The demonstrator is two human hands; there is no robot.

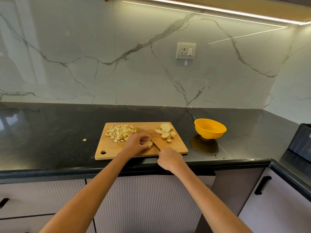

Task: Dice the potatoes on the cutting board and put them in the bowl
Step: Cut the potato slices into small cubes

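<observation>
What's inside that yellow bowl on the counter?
Nothing that I can see: the inside of the yellow bowl looks bare. The diced potato and the slices lie on the cutting board. The bowl's near wall hides a little of its bottom.

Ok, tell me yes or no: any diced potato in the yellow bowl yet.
No: the yellow bowl looks empty, while the diced potato lies heaped on the cutting board.

Black counter [58, 132] being backed by veined marble wall [117, 56], white socket [186, 50] being mounted on it, light strip [202, 9] glowing above, ribbed cabinet doors [146, 207] being shown below, dark appliance [301, 143] being cropped at right.
</observation>
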